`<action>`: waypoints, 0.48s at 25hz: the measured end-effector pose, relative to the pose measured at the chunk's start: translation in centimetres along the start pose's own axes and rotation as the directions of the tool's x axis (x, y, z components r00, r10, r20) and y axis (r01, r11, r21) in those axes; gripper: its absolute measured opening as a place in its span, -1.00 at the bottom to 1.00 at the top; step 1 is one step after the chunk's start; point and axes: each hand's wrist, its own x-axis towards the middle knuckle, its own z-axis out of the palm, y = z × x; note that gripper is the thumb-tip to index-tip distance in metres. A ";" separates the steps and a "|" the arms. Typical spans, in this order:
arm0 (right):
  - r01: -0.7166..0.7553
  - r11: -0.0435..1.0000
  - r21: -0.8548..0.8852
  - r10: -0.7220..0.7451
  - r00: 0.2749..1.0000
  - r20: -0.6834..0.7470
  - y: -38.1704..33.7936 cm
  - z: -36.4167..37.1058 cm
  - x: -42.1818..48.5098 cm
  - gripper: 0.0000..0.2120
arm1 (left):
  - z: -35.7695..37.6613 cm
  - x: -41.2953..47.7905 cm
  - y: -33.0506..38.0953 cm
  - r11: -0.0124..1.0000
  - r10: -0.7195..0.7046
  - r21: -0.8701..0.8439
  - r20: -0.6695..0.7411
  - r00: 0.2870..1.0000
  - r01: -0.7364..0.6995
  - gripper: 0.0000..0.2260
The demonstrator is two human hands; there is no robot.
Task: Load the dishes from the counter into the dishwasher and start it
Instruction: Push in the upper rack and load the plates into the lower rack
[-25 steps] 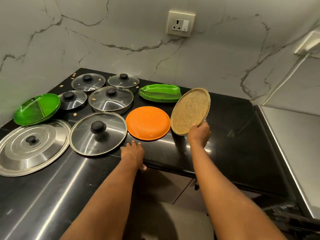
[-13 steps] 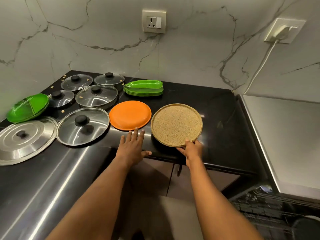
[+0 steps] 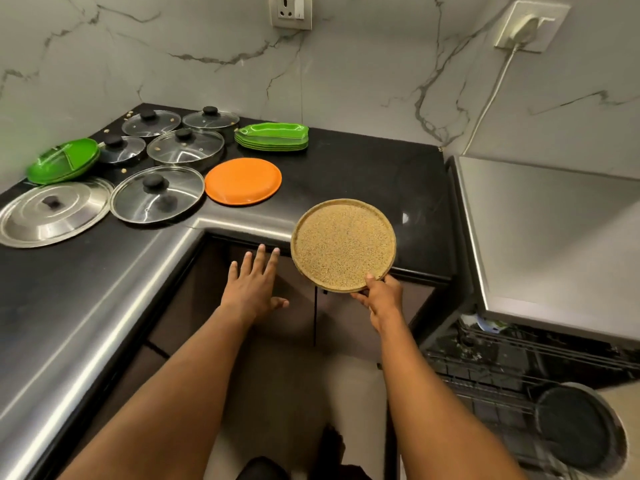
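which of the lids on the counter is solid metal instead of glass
The big steel lid at the far left end of the counter. It is opaque metal throughout; the other five lids have clear glass panes in metal rims.

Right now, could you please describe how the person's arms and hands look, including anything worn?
The left hand and right hand are bare: no gloves, rings or markings visible. The left forearm and right forearm show no sleeve, watch or bracelet up to the frame edge.
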 end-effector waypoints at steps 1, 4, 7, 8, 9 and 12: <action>-0.001 1.000 0.000 0.001 1.000 0.002 0.5 -0.7 -0.7 -0.79 | 0.2 -1.0 0.0 1.000 0.002 -0.005 -0.001 1.000 -0.002 -0.04; 0.023 1.000 -0.007 -0.023 1.000 -0.012 2.0 -3.0 -4.0 -0.83 | 1.2 -4.8 0.1 1.000 0.013 -0.014 -0.022 1.000 -0.013 -0.03; 0.020 1.000 -0.012 -0.020 0.999 -0.041 4.2 -5.4 -7.8 -0.87 | 3.1 -8.9 0.0 0.999 0.036 -0.021 -0.006 0.999 -0.036 -0.02; 0.012 1.000 -0.023 -0.013 0.999 -0.051 5.1 -6.4 -9.2 -0.87 | 3.8 -10.4 0.1 0.999 0.040 -0.036 0.012 0.999 -0.040 -0.02; 0.004 1.000 -0.029 -0.005 0.998 -0.059 5.8 -7.5 -10.4 -0.86 | 4.6 -11.9 0.4 0.998 0.045 -0.047 0.027 0.999 -0.043 -0.01; -0.015 0.999 -0.043 0.011 0.997 -0.077 7.7 -11.2 -14.1 -0.78 | 6.6 -16.4 1.7 0.997 0.063 -0.057 0.051 0.997 -0.060 0.00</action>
